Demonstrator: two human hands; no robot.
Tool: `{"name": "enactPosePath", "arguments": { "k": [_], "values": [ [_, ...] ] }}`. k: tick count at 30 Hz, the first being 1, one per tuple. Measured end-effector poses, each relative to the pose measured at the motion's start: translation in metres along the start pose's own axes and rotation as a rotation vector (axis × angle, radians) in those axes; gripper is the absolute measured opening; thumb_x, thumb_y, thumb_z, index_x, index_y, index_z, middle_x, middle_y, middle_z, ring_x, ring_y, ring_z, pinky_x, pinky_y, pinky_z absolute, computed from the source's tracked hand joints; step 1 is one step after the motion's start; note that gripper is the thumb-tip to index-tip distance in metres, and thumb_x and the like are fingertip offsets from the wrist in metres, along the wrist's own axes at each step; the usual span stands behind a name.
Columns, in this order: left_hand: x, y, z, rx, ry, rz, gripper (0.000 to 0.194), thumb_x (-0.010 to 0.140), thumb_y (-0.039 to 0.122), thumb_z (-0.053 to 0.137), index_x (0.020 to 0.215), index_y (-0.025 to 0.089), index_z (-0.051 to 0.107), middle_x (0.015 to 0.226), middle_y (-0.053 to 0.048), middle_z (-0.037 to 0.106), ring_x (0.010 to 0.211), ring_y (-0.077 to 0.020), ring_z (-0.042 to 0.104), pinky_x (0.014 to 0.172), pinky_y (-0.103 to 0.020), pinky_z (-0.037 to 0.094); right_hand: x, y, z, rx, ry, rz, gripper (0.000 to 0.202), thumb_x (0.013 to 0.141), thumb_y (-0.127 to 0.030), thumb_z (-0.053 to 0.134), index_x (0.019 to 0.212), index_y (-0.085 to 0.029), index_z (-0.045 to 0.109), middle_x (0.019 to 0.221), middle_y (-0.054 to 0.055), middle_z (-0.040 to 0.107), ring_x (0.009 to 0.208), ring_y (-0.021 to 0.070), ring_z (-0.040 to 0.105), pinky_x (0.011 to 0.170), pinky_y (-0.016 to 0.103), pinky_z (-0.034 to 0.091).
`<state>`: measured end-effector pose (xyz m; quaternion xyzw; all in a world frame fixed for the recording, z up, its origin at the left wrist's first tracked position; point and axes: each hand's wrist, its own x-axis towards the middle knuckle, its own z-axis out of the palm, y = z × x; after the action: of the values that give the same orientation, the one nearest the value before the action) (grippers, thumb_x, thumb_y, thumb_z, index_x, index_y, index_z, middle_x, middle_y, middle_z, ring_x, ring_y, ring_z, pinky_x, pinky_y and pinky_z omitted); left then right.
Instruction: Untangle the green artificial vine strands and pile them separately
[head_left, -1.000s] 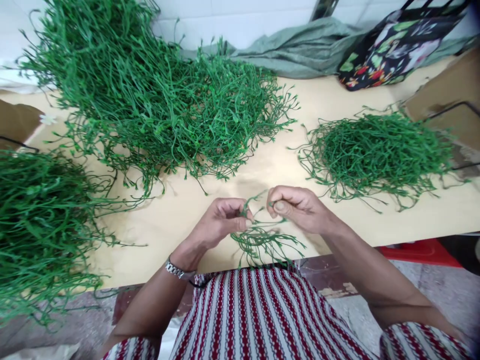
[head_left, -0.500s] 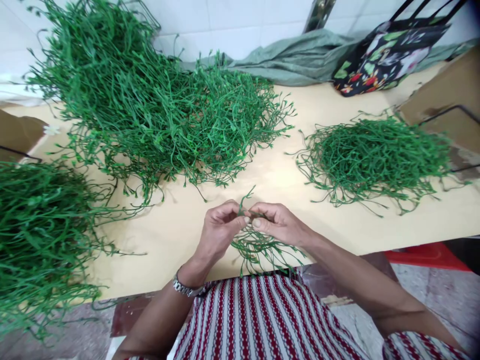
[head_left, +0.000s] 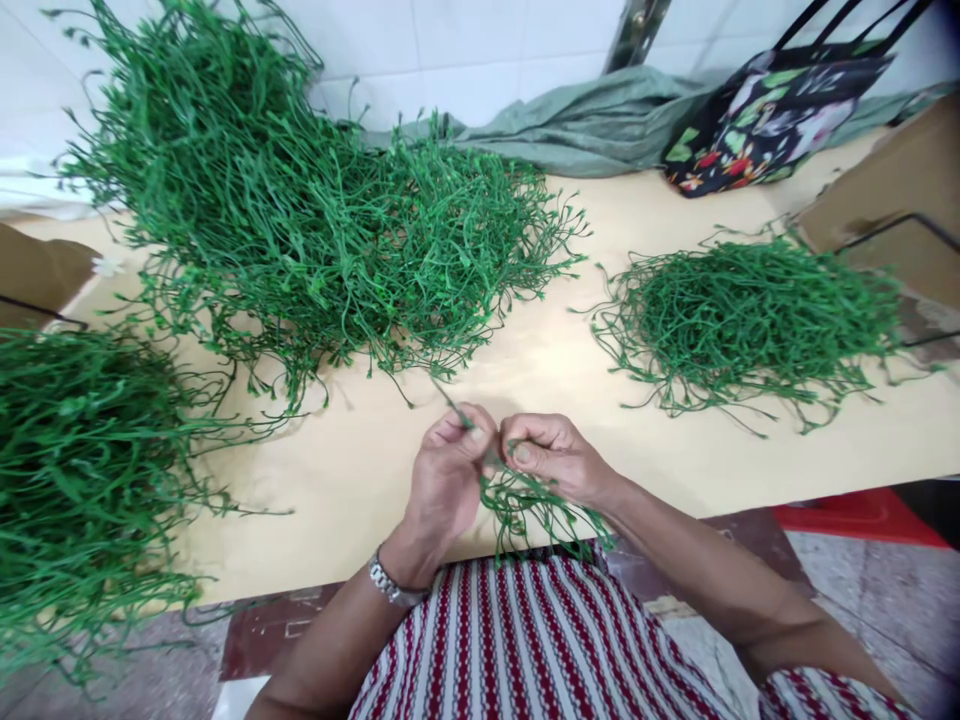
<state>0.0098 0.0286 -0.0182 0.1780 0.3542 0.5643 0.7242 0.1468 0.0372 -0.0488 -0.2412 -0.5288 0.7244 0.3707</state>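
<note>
Green stems (head_left: 453, 405) pinched in our left hand (head_left: 448, 465) and right hand (head_left: 553, 456): we work best with both pinches close.

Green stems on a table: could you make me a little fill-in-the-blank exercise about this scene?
1. The left hand holds a stem coloured ____.
2. The metal watch circles the person's ____ wrist.
3. The flowered bag has a ____ background.
4. The pile of stems in front of the bag lies nearer the person's ____ hand.

Missing words: green; left; black; right.
</note>
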Motion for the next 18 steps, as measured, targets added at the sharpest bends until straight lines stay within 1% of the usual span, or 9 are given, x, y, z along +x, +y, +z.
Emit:
{"name": "enactPosePath", "arguments": {
  "k": [2,3,6,8,10,12,14,16,18],
  "values": [
    [0.002,0.005,-0.002,0.007,-0.008,0.057,0.015,0.061,0.017,0.069,0.059,0.013,0.055,0.053,0.005,0.046,0.043,-0.005,0.042,0.043,-0.017,0.033,-0.001,-0.005,-0.003,-0.022,-0.049,-0.029,0.029,0.082,-0.04,0.054,0.067,-0.015,0.052,0.06,-0.002,0.042,0.053,0.0079,0.038,0.05,0.022,0.029],
    [0.003,0.007,-0.003,0.037,-0.017,0.071,0.015,0.062,0.018,0.069,0.06,0.014,0.055,0.053,0.004,0.047,0.043,-0.0057,0.043,0.042,-0.018,0.034,0.0,-0.01,-0.005,-0.065,-0.03,-0.054,0.028,0.083,-0.039,0.052,0.069,-0.016,0.052,0.062,-0.002,0.043,0.054,0.0081,0.038,0.05,0.022,0.03],
    [0.004,0.009,-0.005,0.183,-0.03,0.073,0.014,0.062,0.019,0.07,0.064,0.013,0.058,0.056,0.002,0.051,0.045,-0.0073,0.046,0.041,-0.018,0.035,0.005,-0.029,-0.017,-0.327,0.134,-0.186,0.025,0.087,-0.036,0.048,0.073,-0.016,0.052,0.072,0.001,0.046,0.064,0.0098,0.044,0.059,0.023,0.036],
    [0.004,0.009,-0.006,0.259,-0.011,0.074,0.013,0.06,0.018,0.071,0.063,0.012,0.06,0.056,0.002,0.052,0.044,-0.0064,0.045,0.04,-0.017,0.034,0.009,-0.041,-0.025,-0.493,0.169,-0.248,0.025,0.088,-0.036,0.046,0.074,-0.016,0.052,0.085,0.005,0.05,0.077,0.0123,0.048,0.069,0.026,0.038],
    [0.005,0.007,-0.007,0.311,0.005,0.074,0.014,0.058,0.017,0.072,0.061,0.011,0.06,0.054,0.003,0.052,0.043,-0.0049,0.043,0.04,-0.017,0.034,0.011,-0.046,-0.029,-0.554,0.152,-0.199,0.025,0.089,-0.036,0.043,0.077,-0.016,0.052,0.09,0.006,0.052,0.076,0.012,0.05,0.067,0.025,0.039],
    [0.006,0.006,-0.008,0.343,0.014,0.068,0.015,0.057,0.018,0.074,0.06,0.011,0.061,0.054,0.003,0.052,0.042,-0.004,0.042,0.04,-0.016,0.033,0.012,-0.044,-0.028,-0.559,0.145,-0.09,0.023,0.091,-0.034,0.04,0.081,-0.016,0.051,0.079,0.003,0.054,0.064,0.0093,0.048,0.058,0.022,0.037],
    [0.007,0.005,-0.009,0.352,0.025,0.074,0.015,0.057,0.019,0.074,0.06,0.011,0.061,0.054,0.003,0.054,0.041,-0.0034,0.042,0.04,-0.016,0.032,0.011,-0.038,-0.021,-0.593,0.116,-0.001,0.022,0.091,-0.032,0.039,0.082,-0.016,0.051,0.068,0.0,0.05,0.059,0.0081,0.044,0.054,0.02,0.034],
    [0.007,0.004,-0.01,0.356,0.038,0.088,0.013,0.058,0.019,0.073,0.06,0.011,0.062,0.053,0.003,0.054,0.04,-0.003,0.04,0.039,-0.016,0.03,0.01,-0.031,-0.013,-0.634,0.061,0.026,0.018,0.089,-0.03,0.042,0.085,-0.015,0.052,0.069,-0.001,0.047,0.06,0.0078,0.043,0.054,0.019,0.033],
    [0.008,0.003,-0.011,0.359,0.056,0.107,0.012,0.06,0.018,0.072,0.06,0.012,0.062,0.051,0.003,0.054,0.039,-0.0024,0.038,0.039,-0.015,0.027,0.01,-0.025,-0.007,-0.659,0.032,0.003,0.013,0.086,-0.027,0.047,0.087,-0.015,0.053,0.073,-0.001,0.045,0.062,0.0074,0.041,0.054,0.019,0.032]
  ]
}}
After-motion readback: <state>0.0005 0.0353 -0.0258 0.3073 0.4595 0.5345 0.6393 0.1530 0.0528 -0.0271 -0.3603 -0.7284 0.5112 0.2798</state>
